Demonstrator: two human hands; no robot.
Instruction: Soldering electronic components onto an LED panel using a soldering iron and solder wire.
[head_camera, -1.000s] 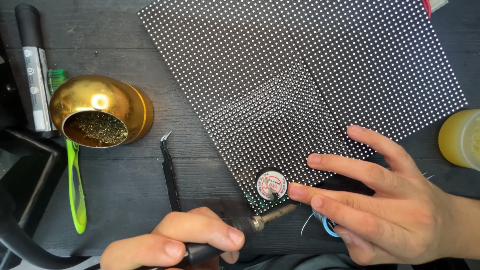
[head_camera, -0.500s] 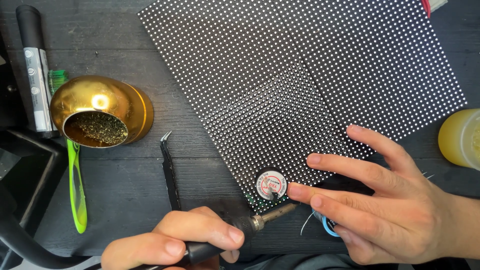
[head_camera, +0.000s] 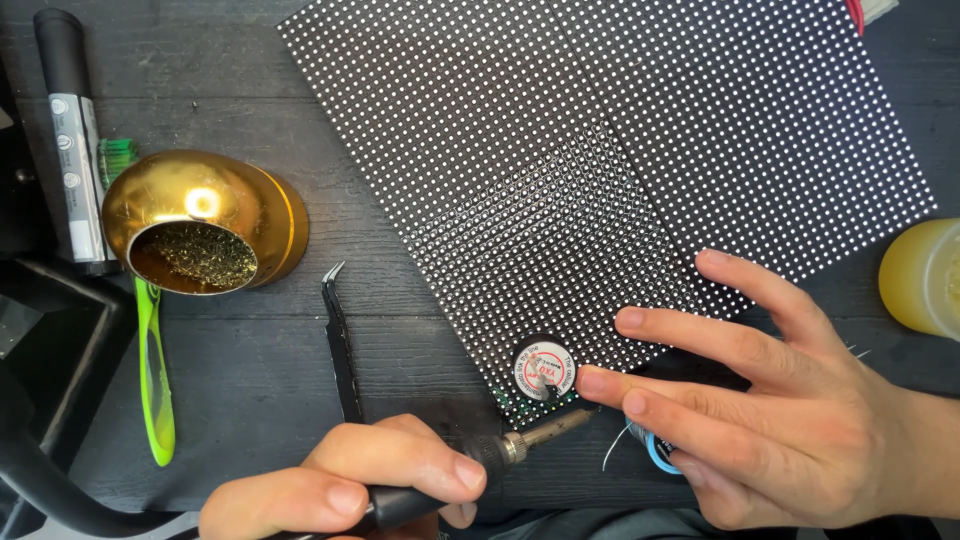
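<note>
My left hand (head_camera: 345, 485) grips a soldering iron (head_camera: 520, 443) by its black handle, the metal tip pointing right toward the near corner of a black dotted LED panel (head_camera: 600, 160). My right hand (head_camera: 780, 420) rests flat on that corner with fingers spread. Its fingertips touch a small round tin with a red and white lid (head_camera: 543, 368). A blue spool with a thin wire end (head_camera: 655, 452) peeks out under the right fingers.
A gold bowl with brass wool (head_camera: 195, 225) sits at the left. Black curved tweezers (head_camera: 340, 345) lie beside the left hand. A green-handled tool (head_camera: 155, 375), a black marker (head_camera: 72, 140) and a yellow jar (head_camera: 920, 275) lie around the dark wooden table (head_camera: 250, 400).
</note>
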